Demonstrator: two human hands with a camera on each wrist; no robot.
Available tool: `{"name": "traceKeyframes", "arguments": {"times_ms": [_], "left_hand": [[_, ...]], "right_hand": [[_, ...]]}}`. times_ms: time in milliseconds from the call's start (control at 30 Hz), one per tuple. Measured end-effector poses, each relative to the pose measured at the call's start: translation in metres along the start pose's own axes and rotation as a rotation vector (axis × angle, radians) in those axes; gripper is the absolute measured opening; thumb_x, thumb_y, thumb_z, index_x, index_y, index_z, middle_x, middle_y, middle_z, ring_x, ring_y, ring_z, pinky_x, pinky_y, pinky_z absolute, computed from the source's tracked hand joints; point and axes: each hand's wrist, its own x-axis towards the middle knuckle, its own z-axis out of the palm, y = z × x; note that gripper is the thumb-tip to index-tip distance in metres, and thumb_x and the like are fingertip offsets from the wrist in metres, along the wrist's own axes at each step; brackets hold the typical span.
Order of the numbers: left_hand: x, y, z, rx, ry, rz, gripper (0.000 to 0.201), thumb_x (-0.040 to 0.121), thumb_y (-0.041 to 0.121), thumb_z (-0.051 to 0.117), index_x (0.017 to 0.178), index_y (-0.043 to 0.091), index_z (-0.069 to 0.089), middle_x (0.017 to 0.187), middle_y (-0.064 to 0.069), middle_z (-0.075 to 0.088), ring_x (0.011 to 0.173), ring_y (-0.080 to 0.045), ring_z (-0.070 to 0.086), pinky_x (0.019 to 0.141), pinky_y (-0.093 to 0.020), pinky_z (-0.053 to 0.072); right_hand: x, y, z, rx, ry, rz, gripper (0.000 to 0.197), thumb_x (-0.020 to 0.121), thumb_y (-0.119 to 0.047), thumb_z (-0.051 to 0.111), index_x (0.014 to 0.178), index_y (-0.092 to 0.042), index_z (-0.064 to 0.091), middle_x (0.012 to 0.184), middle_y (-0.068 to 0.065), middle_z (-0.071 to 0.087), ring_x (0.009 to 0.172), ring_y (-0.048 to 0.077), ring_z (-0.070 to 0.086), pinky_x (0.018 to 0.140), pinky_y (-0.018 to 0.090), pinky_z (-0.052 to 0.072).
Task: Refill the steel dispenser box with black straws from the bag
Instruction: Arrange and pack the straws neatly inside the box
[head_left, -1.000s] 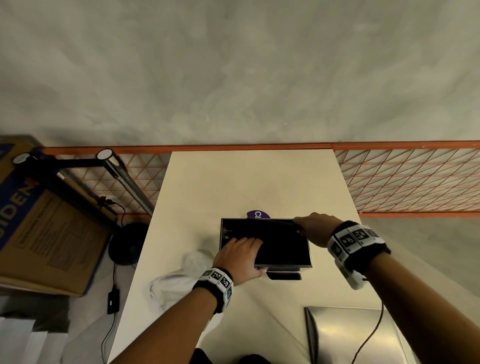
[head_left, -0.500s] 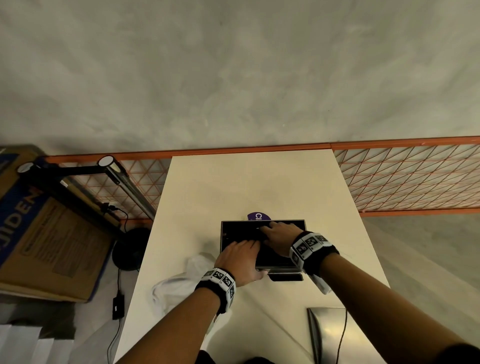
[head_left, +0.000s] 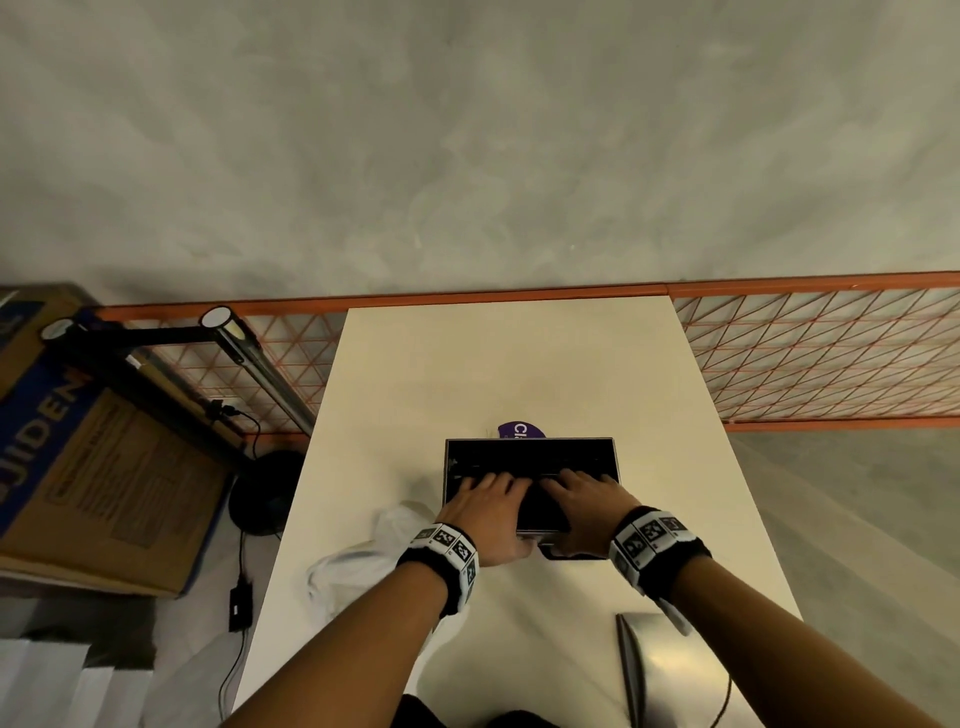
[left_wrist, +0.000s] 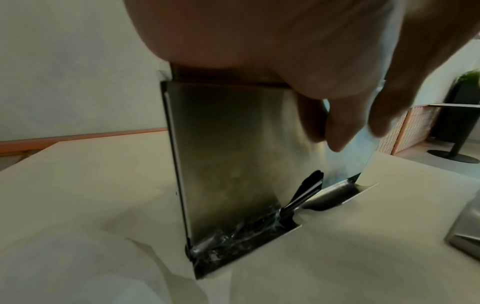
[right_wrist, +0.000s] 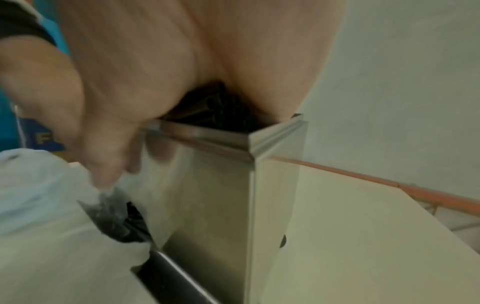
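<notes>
Two hands sit on top of the steel dispenser box (head_left: 608, 447), which stands upright mid-table (head_left: 519, 364). Bare tabletop runs from the box toward 12 o'clock up to the orange rail (head_left: 467, 299); table edges lie at 9 and 3. Left hand (head_left: 485, 512) and right hand (head_left: 584, 501) lie flat, fingers straight, w/ fingers on the black straws (right_wrist: 218, 111) in the open top, thumbs hanging over the near wall. White bag (head_left: 358, 566) lies at 8 o'clock, just beside the box. Steel lid (head_left: 670, 670) lies at 5 o'clock, apart.
</notes>
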Motion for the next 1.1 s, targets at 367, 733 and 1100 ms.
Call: {"name": "traceKeyframes", "arguments": {"times_ms": [367, 733, 1100], "left_hand": [[-0.007, 0.003, 0.007, 0.05, 0.127, 0.001, 0.074, 0.076, 0.065, 0.06, 0.138, 0.028, 0.044, 0.129, 0.004, 0.059, 0.122, -0.021, 0.054, 0.107, -0.042, 0.038], [-0.015, 0.003, 0.01, 0.059, 0.215, 0.027, 0.078, 0.073, 0.065, 0.062, 0.139, 0.028, 0.044, 0.132, 0.005, 0.05, 0.122, -0.02, 0.049, 0.104, -0.045, 0.036], [-0.019, 0.01, 0.01, 0.05, 0.126, 0.006, 0.069, 0.08, 0.059, 0.064, 0.138, 0.026, 0.045, 0.135, 0.006, 0.05, 0.126, -0.019, 0.046, 0.106, -0.043, 0.037]], "right_hand": [[0.003, -0.003, 0.0, 0.011, 0.08, -0.04, 0.078, 0.061, -0.07, 0.063, 0.125, -0.027, 0.048, 0.114, 0.0, 0.065, 0.105, 0.027, 0.063, 0.087, 0.038, 0.052], [-0.013, -0.009, 0.011, -0.056, 0.252, -0.048, 0.081, 0.06, -0.072, 0.06, 0.123, -0.021, 0.056, 0.107, 0.001, 0.061, 0.095, 0.025, 0.059, 0.078, 0.046, 0.049], [-0.017, -0.03, 0.004, -0.125, 0.219, -0.002, 0.069, 0.061, -0.066, 0.067, 0.112, -0.02, 0.059, 0.106, 0.002, 0.057, 0.095, 0.026, 0.056, 0.083, 0.05, 0.041]]}}
